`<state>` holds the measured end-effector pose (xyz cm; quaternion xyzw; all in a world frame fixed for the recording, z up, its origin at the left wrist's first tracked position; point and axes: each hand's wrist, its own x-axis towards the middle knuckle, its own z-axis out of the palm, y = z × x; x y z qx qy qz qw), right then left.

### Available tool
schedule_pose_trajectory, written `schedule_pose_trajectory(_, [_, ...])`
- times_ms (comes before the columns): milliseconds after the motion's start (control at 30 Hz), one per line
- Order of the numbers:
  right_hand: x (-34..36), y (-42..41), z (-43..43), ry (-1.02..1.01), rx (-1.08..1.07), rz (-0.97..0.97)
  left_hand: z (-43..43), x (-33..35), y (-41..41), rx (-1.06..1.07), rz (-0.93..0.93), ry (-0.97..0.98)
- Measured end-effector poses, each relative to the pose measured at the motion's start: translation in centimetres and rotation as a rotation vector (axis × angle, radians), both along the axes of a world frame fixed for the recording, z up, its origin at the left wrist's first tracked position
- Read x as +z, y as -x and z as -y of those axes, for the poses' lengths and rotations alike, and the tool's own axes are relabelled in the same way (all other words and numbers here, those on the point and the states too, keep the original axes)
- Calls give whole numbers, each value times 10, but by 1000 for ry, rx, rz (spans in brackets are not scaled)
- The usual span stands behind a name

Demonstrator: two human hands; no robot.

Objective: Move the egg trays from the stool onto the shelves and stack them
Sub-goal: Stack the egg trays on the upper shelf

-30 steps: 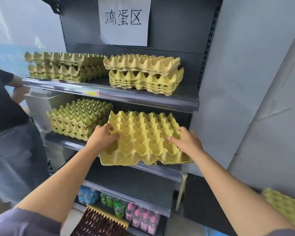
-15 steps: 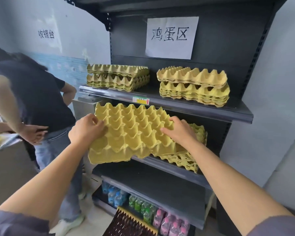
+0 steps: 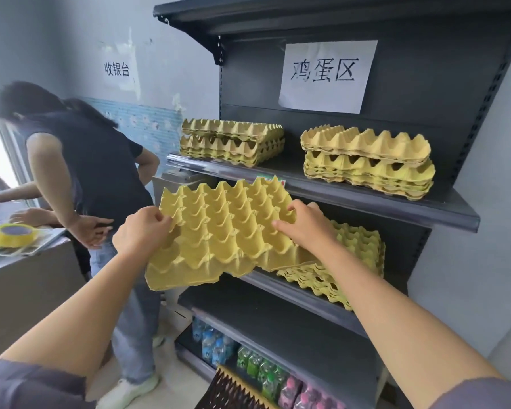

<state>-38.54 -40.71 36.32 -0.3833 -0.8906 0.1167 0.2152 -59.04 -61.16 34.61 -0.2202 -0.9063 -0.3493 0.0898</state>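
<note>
A yellow egg tray is held in front of the left half of the middle shelf, tilted with its near edge lower. Its left edge is gripped by the left hand, fingers curled round the rim. Its right side is gripped by the right hand, fingers bent into the cups. A stack of egg trays is seen on the same shelf, partly overlapped by the held tray; whether they touch cannot be told. Two more stacks, left stack and right stack, are set well apart on the upper shelf, below a paper sign. Beside the shelving, another person is seen bent over.
</note>
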Motion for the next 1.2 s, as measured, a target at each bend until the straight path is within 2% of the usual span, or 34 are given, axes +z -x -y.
schedule_pose_trajectory(133, [26, 13, 4, -185, 53, -88, -1, 2, 8, 12, 7, -79])
schedule_pose_trajectory(233, [42, 15, -9, -237, 32, -157, -21, 17, 9, -18, -12, -150])
schedule_pose_trajectory(400, [64, 13, -50, -222, -35, -236, -73, 42, 14, -152, -40, -213])
schedule_pose_trajectory(600, [90, 22, -101, -193, 43, -298, -124, 69, 21, -270, -68, -217])
schedule_pose_trajectory(733, [104, 36, -125, -215, 65, -308, -142, 88, 34, -269, -148, -171])
schedule_pose_trajectory(867, [118, 52, -143, -238, 76, -359, -165, 117, 49, -272, -242, -209])
schedule_pose_trajectory(1033, [133, 81, -159, -232, 80, -408, -191, 146, 89, -280, -159, -290])
schedule_pose_trajectory(1200, [155, 127, -173, -160, 21, -496, -222, 171, 144, -361, -180, -311])
